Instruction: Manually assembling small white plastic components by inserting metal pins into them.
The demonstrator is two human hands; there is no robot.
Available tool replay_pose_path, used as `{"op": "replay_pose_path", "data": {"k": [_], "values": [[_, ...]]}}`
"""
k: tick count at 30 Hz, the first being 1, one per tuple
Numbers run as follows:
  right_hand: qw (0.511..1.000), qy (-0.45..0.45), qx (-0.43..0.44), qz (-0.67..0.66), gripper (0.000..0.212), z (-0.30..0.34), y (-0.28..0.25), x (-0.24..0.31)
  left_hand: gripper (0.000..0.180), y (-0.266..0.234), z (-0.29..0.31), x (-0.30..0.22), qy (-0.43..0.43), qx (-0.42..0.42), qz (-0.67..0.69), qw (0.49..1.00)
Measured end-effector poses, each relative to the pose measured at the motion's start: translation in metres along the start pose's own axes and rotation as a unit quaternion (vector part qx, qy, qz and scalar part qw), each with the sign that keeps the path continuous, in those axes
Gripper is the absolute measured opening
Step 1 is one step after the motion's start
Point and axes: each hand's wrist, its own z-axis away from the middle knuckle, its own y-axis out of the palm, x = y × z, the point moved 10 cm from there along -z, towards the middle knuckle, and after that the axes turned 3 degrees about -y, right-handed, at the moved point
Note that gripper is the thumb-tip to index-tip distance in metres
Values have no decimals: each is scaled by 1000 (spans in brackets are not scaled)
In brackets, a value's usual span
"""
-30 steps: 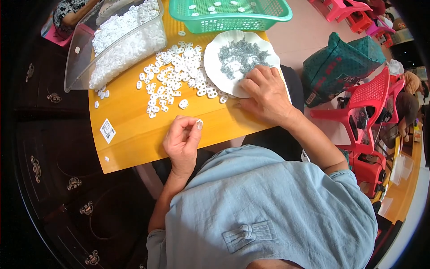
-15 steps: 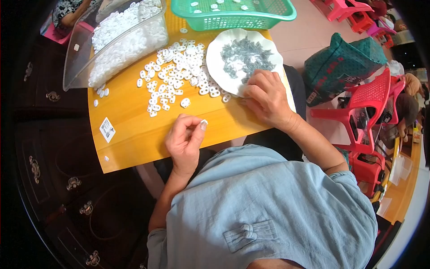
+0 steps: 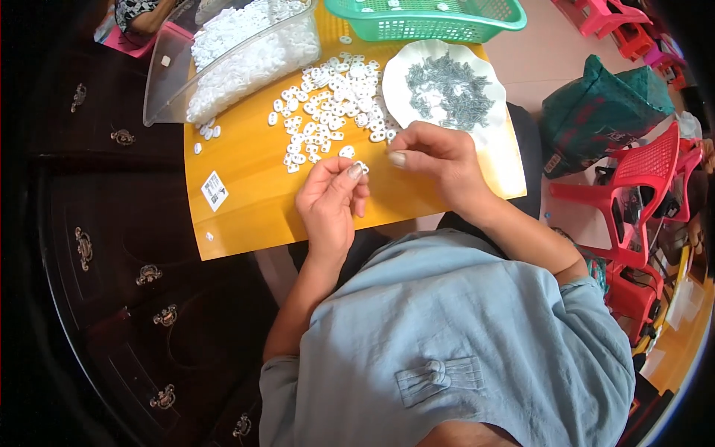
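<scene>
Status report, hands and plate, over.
Left hand holds small white piece. Right hand pinched, contents unclear. Plate close by right hand; loose white pieces left of plate.

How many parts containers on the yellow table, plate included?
3 visible: clear bin, far left of the table; green basket, right of it, cut off by the picture's top; white plate, just below the basket in the picture. More may be hidden beyond the top edge.

dark drawers point(image 3: 119, 298) left | pinkish floor point(image 3: 550, 63), perhaps tiled | red chair point(image 3: 639, 173) right
</scene>
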Motion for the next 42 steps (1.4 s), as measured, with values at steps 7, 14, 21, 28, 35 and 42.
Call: {"op": "replay_pose_path", "data": {"k": [7, 14, 21, 28, 35, 42], "values": [[966, 79, -37, -242, 7, -11, 32, -17, 11, 11, -3, -8, -15, 11, 40, 999], [977, 58, -39, -200, 7, -7, 29, -27, 11, 11, -2, -4, -30, 3, 60, 998], [957, 46, -33, -283, 8, -16, 35, -16, 11, 8, -2, 0, -45, -19, 46, 998], [983, 36, -37, -178, 6, -12, 34, -32, 12, 4, -1, -4, -44, -26, 56, 997], [966, 66, -59, -241, 8, -13, 35, -39, 11, 2, 1, -1, -45, -54, 33, 997], [978, 35, -30, -202, 10, -11, 37, -41, 10, 1, 4, -6, -14, -67, 4, 998]]}}
